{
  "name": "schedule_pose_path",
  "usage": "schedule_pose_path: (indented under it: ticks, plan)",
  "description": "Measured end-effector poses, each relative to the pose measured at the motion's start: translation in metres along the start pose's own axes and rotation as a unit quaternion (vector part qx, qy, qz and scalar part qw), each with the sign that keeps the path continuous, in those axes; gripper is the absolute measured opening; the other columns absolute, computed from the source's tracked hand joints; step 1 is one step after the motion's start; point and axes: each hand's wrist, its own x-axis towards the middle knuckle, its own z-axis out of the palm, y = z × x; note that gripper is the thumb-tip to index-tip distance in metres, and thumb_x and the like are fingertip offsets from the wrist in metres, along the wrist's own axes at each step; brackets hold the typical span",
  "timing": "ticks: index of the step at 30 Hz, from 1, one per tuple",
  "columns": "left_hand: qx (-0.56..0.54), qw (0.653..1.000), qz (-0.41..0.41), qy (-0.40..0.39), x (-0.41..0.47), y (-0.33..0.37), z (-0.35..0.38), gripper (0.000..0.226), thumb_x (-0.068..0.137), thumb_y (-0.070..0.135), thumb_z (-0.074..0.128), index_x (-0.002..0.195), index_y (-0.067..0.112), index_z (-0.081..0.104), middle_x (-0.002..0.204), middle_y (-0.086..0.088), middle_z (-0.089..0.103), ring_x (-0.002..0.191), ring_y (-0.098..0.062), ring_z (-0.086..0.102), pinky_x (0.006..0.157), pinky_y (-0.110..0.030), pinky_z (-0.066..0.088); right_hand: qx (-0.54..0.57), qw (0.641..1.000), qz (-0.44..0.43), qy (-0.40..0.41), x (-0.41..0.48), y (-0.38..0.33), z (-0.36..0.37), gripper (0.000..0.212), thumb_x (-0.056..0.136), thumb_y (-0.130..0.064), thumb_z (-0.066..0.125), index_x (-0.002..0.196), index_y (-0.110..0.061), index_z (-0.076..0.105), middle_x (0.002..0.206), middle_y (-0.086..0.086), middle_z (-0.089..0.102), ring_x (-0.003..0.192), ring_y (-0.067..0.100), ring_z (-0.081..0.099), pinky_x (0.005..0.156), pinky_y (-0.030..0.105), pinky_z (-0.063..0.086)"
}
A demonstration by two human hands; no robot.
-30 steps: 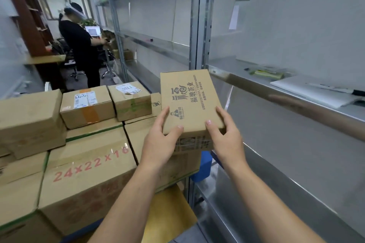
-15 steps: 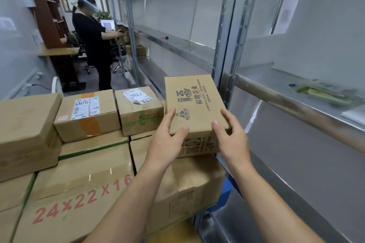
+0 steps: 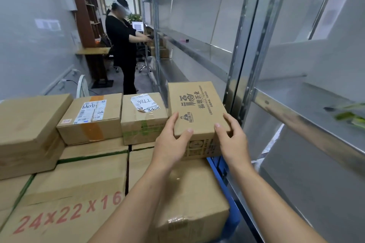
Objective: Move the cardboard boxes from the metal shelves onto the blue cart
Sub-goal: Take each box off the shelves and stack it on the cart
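I hold a flat cardboard box printed with dark characters. My left hand grips its near left corner and my right hand its near right corner. The box is low over the stack of cardboard boxes, right beside a small box labelled 7786; I cannot tell if it rests on the box below. The blue cart shows only as a blue edge under the stack. The metal shelves stand on the right.
A large box marked 24x22x16 lies at the front left, with smaller boxes behind it. A person in black stands in the aisle ahead. A green item lies on the right shelf.
Both hands have carried the printed box down and left, away from the shelf post, until it sits beside the 7786 box on top of the stack.
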Motion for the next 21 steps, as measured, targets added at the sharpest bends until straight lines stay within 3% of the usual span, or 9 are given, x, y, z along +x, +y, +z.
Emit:
schedule_pose_path:
  ticks: [3, 5, 7, 12, 16, 21]
  plan:
    - [0.018, 1.0, -0.005, 0.011, 0.01, 0.001, 0.006, 0.066, 0.088, 0.037, 0.068, 0.148, 0.036, 0.04, 0.128, 0.021, 0.054, 0.116, 0.001, 0.049, 0.1, -0.02, 0.036, -0.005, 1.0, 0.001, 0.001, 0.011, 0.006, 0.005, 0.057, 0.085, -0.057, 0.057, 0.139, -0.04, 0.049, 0.134, -0.011, 0.059, 0.122, 0.011, 0.055, 0.104, 0.045, 0.047]
    - [0.025, 0.999, -0.002, 0.028, 0.016, -0.002, 0.011, 0.066, 0.087, 0.039, 0.069, 0.147, 0.034, 0.041, 0.135, 0.015, 0.053, 0.121, -0.004, 0.051, 0.108, -0.028, 0.038, -0.011, 1.0, 0.001, -0.004, 0.019, 0.009, 0.008, 0.061, 0.08, -0.064, 0.052, 0.137, -0.042, 0.048, 0.134, -0.01, 0.058, 0.122, 0.012, 0.055, 0.103, 0.046, 0.047]
    - [0.033, 0.998, -0.004, 0.048, 0.021, -0.002, 0.013, 0.065, 0.087, 0.042, 0.068, 0.147, 0.033, 0.043, 0.137, 0.004, 0.049, 0.122, -0.01, 0.051, 0.111, -0.035, 0.039, -0.012, 1.0, 0.001, -0.01, 0.025, 0.01, 0.011, 0.055, 0.085, -0.059, 0.055, 0.137, -0.041, 0.049, 0.133, -0.008, 0.058, 0.121, 0.013, 0.055, 0.103, 0.047, 0.047]
    - [0.052, 0.996, -0.008, 0.07, 0.026, 0.002, 0.018, 0.062, 0.091, 0.039, 0.064, 0.148, 0.031, 0.041, 0.13, 0.001, 0.042, 0.113, -0.009, 0.047, 0.103, -0.022, 0.033, -0.024, 0.999, 0.003, -0.028, 0.042, 0.014, 0.011, 0.046, 0.095, -0.044, 0.058, 0.139, -0.036, 0.05, 0.135, -0.005, 0.058, 0.122, 0.015, 0.053, 0.106, 0.045, 0.044]
    - [0.061, 0.995, 0.005, 0.073, 0.032, 0.003, 0.019, 0.064, 0.091, 0.035, 0.062, 0.15, 0.028, 0.04, 0.147, 0.006, 0.048, 0.131, -0.01, 0.046, 0.114, -0.034, 0.036, -0.025, 0.999, 0.0, -0.036, 0.055, 0.013, 0.013, 0.043, 0.097, -0.042, 0.055, 0.14, -0.034, 0.05, 0.137, -0.005, 0.055, 0.124, 0.015, 0.051, 0.107, 0.046, 0.042]
    - [0.114, 0.99, 0.032, 0.082, 0.035, 0.002, 0.007, 0.055, 0.094, 0.029, 0.059, 0.147, 0.028, 0.045, 0.142, 0.008, 0.054, 0.13, -0.013, 0.048, 0.111, -0.038, 0.039, -0.03, 0.998, -0.009, -0.045, 0.066, 0.01, 0.02, 0.042, 0.099, -0.039, 0.053, 0.14, -0.033, 0.05, 0.141, -0.004, 0.053, 0.126, 0.017, 0.049, 0.107, 0.043, 0.042]
